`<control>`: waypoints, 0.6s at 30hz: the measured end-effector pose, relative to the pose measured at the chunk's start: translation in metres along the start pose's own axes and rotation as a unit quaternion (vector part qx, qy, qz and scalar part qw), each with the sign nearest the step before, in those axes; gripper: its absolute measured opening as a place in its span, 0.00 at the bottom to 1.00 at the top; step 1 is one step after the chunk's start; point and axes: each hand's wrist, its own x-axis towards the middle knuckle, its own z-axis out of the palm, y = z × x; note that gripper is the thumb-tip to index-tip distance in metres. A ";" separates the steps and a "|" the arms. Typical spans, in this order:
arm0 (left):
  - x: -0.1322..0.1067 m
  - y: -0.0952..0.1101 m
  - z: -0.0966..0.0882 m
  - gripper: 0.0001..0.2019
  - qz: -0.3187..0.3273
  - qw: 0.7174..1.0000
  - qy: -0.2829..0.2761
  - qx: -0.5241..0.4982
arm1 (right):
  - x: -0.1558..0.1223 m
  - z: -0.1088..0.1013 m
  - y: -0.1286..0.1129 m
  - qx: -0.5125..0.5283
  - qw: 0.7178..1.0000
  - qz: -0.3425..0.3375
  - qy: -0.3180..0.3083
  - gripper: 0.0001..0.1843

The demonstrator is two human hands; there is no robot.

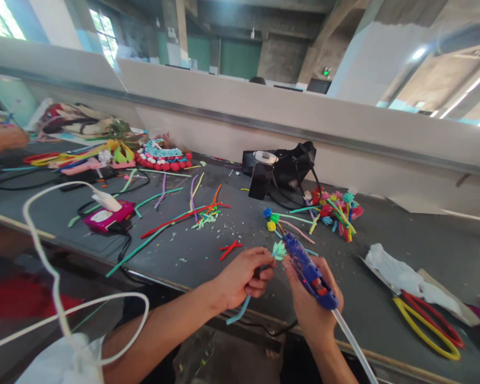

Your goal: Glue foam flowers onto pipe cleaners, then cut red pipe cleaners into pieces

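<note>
My left hand (250,272) is closed round the stem of a pale green pipe cleaner flower (279,250). A light blue pipe cleaner end (239,312) hangs below the fingers. Wrapped in my right hand (314,304) is a blue glue gun (306,266), its nozzle end close beside the flower. Whether the two touch I cannot tell. A long whitish glue stick (354,344) trails from the back of the gun. Just beyond lie small blue, green and yellow pipe cleaner balls (271,225). Left of my hands sit crossed red pipe cleaner pieces (231,248).
A colourful flower bunch (336,208) lies behind a black bag (296,165) and phone (261,180). Loose pipe cleaners (176,221) and green clippings (208,217) cover the left. A purple power strip (108,216) with a white cable stands there. Another person's hand (6,137) shows far left.
</note>
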 end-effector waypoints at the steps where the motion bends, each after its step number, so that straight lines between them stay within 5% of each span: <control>1: 0.000 0.000 0.000 0.07 -0.001 1.000 0.001 0.003 | 0.000 0.000 0.001 -0.011 1.000 -0.004 0.000 0.11; 18: -0.003 0.000 0.010 0.10 0.005 0.996 0.056 0.069 | 0.002 -0.002 0.000 -0.077 0.995 -0.069 0.009 0.07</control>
